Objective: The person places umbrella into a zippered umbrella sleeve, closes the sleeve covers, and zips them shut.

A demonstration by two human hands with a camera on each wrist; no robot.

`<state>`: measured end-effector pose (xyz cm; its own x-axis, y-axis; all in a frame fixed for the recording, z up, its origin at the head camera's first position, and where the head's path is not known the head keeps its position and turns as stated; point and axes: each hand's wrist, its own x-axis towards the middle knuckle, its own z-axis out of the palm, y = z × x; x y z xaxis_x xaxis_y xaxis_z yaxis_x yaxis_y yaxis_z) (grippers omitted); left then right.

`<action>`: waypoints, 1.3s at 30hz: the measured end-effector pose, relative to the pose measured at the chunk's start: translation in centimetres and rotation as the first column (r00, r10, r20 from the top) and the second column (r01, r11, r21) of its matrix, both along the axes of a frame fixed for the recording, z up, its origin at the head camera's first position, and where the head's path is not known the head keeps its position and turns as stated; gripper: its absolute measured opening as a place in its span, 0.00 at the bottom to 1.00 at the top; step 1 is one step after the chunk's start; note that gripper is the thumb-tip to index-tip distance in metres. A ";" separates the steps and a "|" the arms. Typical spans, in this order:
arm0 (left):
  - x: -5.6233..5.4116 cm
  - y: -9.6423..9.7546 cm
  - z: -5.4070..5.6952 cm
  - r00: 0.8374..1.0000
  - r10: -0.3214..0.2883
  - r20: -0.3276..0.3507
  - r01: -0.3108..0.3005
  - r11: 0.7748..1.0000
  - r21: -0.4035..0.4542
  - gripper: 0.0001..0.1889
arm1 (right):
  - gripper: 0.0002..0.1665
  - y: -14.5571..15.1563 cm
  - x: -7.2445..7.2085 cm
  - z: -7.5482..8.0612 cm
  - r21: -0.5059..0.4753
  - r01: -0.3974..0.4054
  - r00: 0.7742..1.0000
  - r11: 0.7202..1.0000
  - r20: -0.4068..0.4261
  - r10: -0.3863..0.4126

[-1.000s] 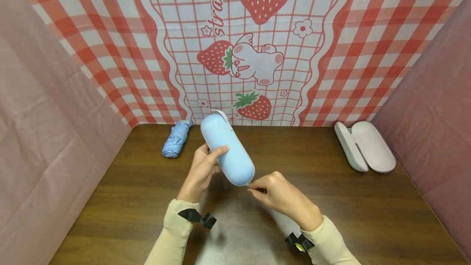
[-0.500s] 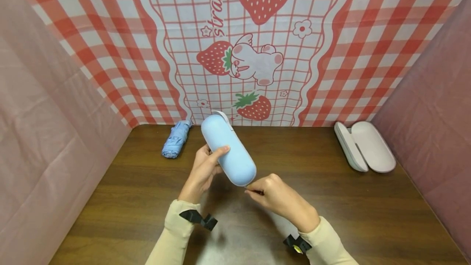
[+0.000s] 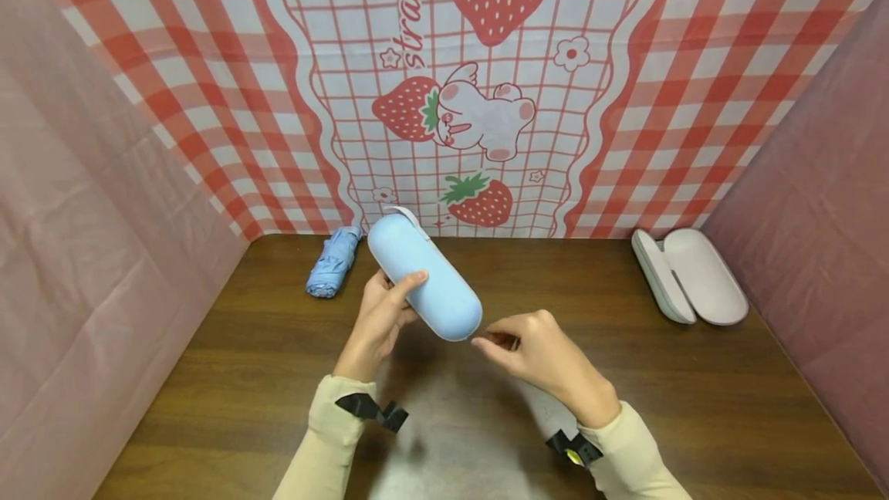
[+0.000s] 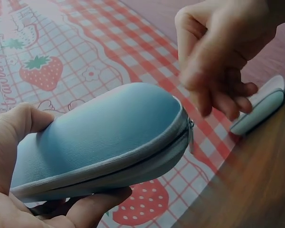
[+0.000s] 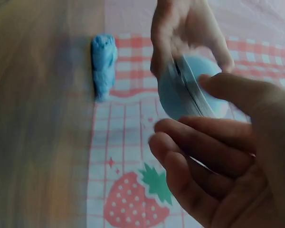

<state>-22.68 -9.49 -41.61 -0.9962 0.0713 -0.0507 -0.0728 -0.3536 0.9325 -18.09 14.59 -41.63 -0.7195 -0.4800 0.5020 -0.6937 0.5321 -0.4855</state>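
A light blue zip case (image 3: 425, 280) with a rounded end and a pale strap (image 3: 408, 219) is held above the table. My left hand (image 3: 378, 322) grips it, thumb on top and fingers beneath. In the left wrist view, a small metal zip pull (image 4: 191, 137) hangs at the case's near end, and a dark line runs along its zipped side. My right hand (image 3: 549, 361) is just off that end, its fingers loosely bent and holding nothing. The right wrist view shows its fingers (image 5: 199, 147) in front of the case, thumb apart from them.
A folded blue umbrella (image 3: 333, 262) lies at the back left of the wooden table (image 3: 590, 292). At the back right lies a grey-white hard case (image 3: 707, 276), opened out flat. A strawberry-print cloth (image 3: 479, 130) hangs behind, with pink cloth on both sides.
My right hand has let go of the zip pull and moved slightly up and right, away from the case. The case has tilted a little to the left in my left hand.
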 end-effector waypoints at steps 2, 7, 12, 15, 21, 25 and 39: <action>0.1 0.0 0.1 1.000 -0.002 -0.004 0.002 1.000 0.009 0.32 | 0.05 0.3 -0.1 0.2 -0.080 0.070 0.997 0.994 -0.011 -0.071; 0.4 0.5 0.1 0.998 -0.053 -0.019 0.053 0.999 0.012 0.34 | 0.26 0.2 -0.3 0.1 -0.194 0.140 0.986 0.971 0.122 -0.118; 0.8 1.2 0.0 0.991 -0.128 -0.040 0.129 0.992 0.008 0.37 | 0.39 -0.2 -0.3 -0.3 -0.170 0.168 0.953 0.971 0.279 -0.117; 0.8 1.6 -0.2 0.985 -0.164 -0.047 0.165 0.986 0.019 0.39 | 0.39 -0.3 -0.3 -0.4 -0.138 0.180 0.949 0.974 0.286 -0.135; 0.8 1.7 -0.5 0.977 -0.207 -0.045 0.207 0.978 -0.011 0.38 | 0.36 -0.1 -0.3 -0.6 -0.097 0.178 0.970 0.979 0.182 -0.159; 0.9 1.7 -0.5 0.974 -0.224 -0.039 0.223 0.974 -0.023 0.38 | 0.34 0.2 -0.3 -0.5 -0.119 0.207 0.976 0.971 0.091 -0.197; 0.7 1.3 -0.5 0.968 -0.239 0.079 0.251 0.909 -0.334 0.33 | 0.32 1.0 -0.5 0.2 -0.161 0.260 0.964 0.952 -0.007 -0.265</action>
<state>-21.95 -8.22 -42.10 -0.9467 0.2850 -0.1500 -0.1519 0.0156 0.9883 -18.62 15.55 -41.43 -0.7940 -0.1893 0.5777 -0.5543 0.6158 -0.5600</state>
